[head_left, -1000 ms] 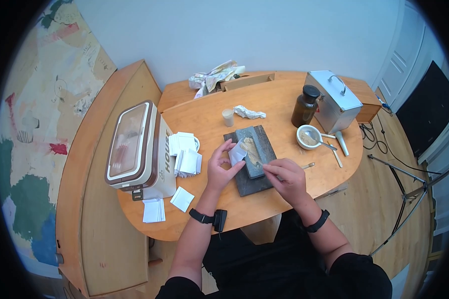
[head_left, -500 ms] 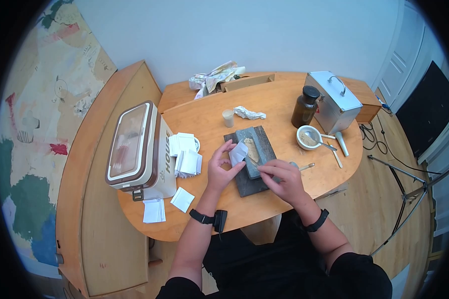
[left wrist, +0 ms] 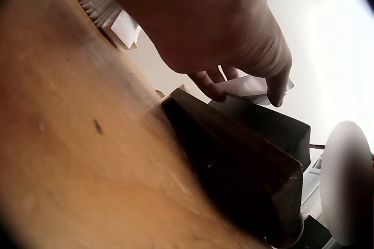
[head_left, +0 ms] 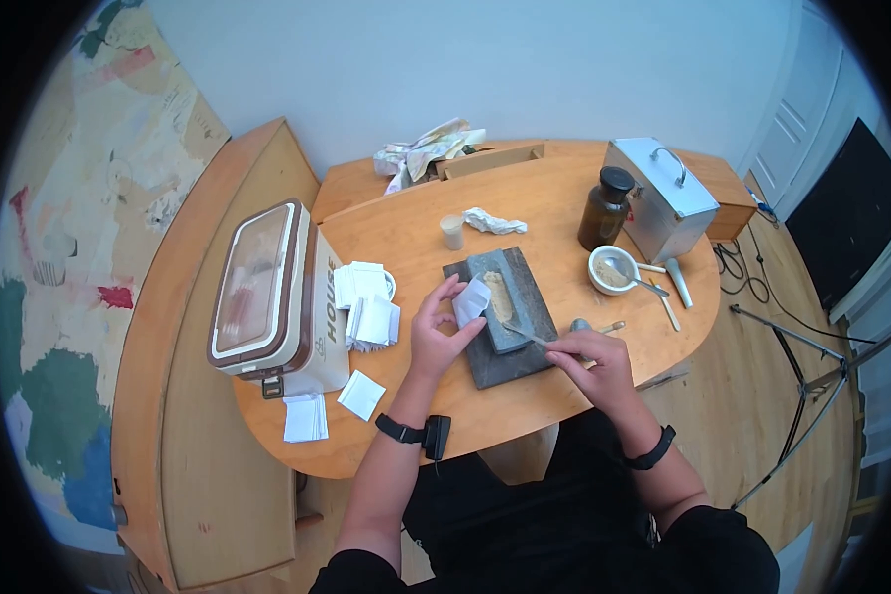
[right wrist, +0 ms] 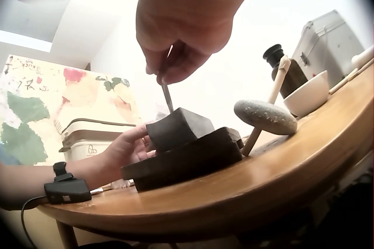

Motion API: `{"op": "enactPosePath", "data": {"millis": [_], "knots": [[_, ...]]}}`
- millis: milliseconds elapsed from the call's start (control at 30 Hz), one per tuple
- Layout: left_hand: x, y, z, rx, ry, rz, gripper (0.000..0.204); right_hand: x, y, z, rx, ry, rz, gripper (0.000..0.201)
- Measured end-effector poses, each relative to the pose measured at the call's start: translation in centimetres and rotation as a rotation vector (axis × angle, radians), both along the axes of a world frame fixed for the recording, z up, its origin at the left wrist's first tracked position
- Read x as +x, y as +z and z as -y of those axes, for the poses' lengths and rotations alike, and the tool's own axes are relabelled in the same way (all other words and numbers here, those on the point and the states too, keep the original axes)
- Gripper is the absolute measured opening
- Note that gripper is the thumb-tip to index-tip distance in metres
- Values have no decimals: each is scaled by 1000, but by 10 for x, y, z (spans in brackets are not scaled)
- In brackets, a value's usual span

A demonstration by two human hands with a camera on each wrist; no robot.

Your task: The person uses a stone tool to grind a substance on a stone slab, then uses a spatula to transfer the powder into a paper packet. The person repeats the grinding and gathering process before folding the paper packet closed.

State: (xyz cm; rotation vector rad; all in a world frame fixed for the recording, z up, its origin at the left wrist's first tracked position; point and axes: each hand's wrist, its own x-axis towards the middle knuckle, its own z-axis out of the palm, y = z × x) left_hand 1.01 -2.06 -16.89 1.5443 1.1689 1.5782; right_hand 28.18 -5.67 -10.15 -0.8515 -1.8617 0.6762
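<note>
My left hand (head_left: 436, 332) holds a folded white paper packet (head_left: 472, 303) by its edges, at the left side of a grey stone block (head_left: 532, 315). On that block lies a patch of beige powder (head_left: 499, 297). A dark slab (head_left: 513, 370) lies under the block. My right hand (head_left: 602, 368) pinches a thin metal spatula (head_left: 528, 337), whose tip reaches the block just below the powder. In the right wrist view the spatula (right wrist: 168, 98) slants down behind the block's near edge, which hides its tip. The left wrist view shows the packet (left wrist: 248, 87) between thumb and fingers.
Right of the slab are a grey pebble (head_left: 579, 325) and a wooden stick (head_left: 614, 328). Farther right stand a white bowl (head_left: 597, 281) with powder and a spoon, a brown bottle (head_left: 602, 220) and a metal case (head_left: 675, 213). Stacked papers (head_left: 373, 322) and a storage box (head_left: 312, 337) occupy the left.
My right hand has moved right and towards the body, bringing more of the spatula into sight. The powder's lower end has drawn back up the block. My left hand keeps its place with the packet.
</note>
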Motion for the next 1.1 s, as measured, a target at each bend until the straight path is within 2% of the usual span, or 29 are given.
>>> {"op": "enactPosePath", "data": {"millis": [200, 467, 600, 667, 933, 1100], "knots": [[0, 0, -1, -2, 0, 6, 78, -5, -3, -7, 1, 6, 1, 11], [-2, -2, -1, 10, 14, -12, 78, -19, -10, -21, -128, 5, 50, 15], [-2, -7, -4, 57, 34, -31, 77, -25, -12, -23, -76, -9, -11, 15], [-2, -4, -3, 58, 30, -25, 77, -25, -12, -23, -149, -3, 23, 17], [-2, -2, -1, 0, 5, -9, 79, -30, -18, -26, -119, -27, -39, 17], [-2, -5, -4, 59, 23, -20, 77, -28, -14, -24, -82, -41, -48, 17]]}}
